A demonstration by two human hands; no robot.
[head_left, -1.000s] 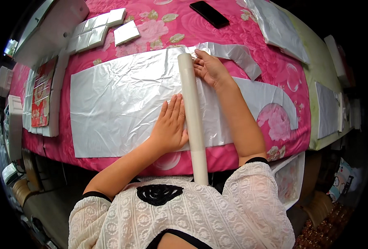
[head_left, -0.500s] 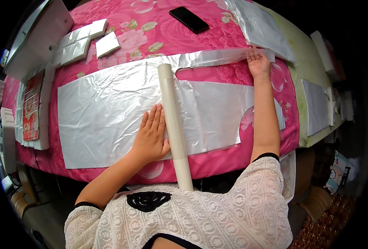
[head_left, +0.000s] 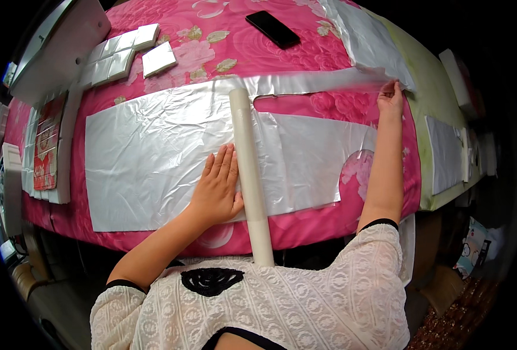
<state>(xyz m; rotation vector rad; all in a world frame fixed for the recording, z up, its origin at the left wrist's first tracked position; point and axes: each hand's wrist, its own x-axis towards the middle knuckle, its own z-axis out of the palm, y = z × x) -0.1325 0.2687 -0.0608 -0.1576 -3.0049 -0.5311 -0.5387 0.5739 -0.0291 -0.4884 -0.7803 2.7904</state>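
Note:
A thin, shiny whitish plastic sheet [head_left: 142, 157] with cut-outs and a long strap [head_left: 317, 80] lies spread over the pink cloth. Across it, tilted slightly and pointing toward my body, rests a long pale tube [head_left: 250, 175]. My left hand [head_left: 216, 181] lies flat on the sheet with fingers stretched, its edge against the tube's left side. At the far right, my right hand [head_left: 391, 100] pinches the end of the strap, which is pulled out to the right and blurred by motion.
A black phone [head_left: 273, 29] lies at the back. Small white packets [head_left: 159, 59] sit at back left beside a white box [head_left: 60, 52]. A stack with a red packet [head_left: 47, 146] stands left. More folded plastic [head_left: 369, 38] lies at back right, and a pale sheet [head_left: 444, 154] rests on the greenish cloth.
My right hand has gone from open, palm up on the strap, to pinching its end, and has moved right. My left hand keeps its place beside the tube.

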